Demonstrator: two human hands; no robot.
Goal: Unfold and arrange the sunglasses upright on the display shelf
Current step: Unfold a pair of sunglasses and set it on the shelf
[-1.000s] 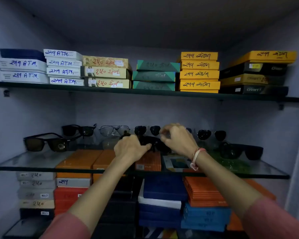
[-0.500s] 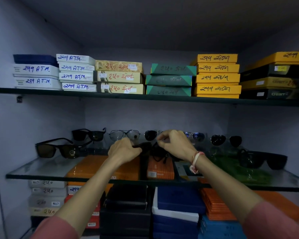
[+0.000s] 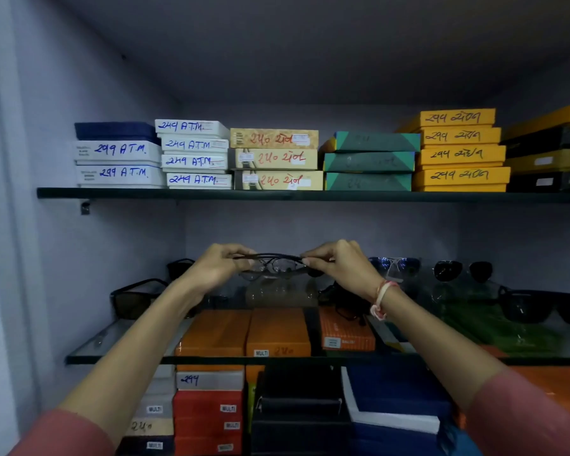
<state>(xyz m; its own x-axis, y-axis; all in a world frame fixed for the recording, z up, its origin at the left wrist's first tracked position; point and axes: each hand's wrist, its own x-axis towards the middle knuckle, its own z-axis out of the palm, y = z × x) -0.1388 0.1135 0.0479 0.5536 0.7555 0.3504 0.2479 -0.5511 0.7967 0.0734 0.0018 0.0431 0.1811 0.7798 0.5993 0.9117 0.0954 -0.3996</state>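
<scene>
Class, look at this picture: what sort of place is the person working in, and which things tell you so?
Most likely an eyewear shop's stock cupboard. Stacked boxes with handwritten numbers fill the top shelf, unfolded sunglasses stand in a row on the glass shelf, and both hands hold up another pair.

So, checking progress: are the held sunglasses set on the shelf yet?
No: both hands hold the sunglasses raised above the glass shelf.

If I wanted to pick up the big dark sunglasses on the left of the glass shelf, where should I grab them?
Probably best to take the dark sunglasses by the two outer corners of the frame, coming from the front. They stand on the glass shelf with lenses facing you, so a grip there keeps fingers off the lenses.
</scene>
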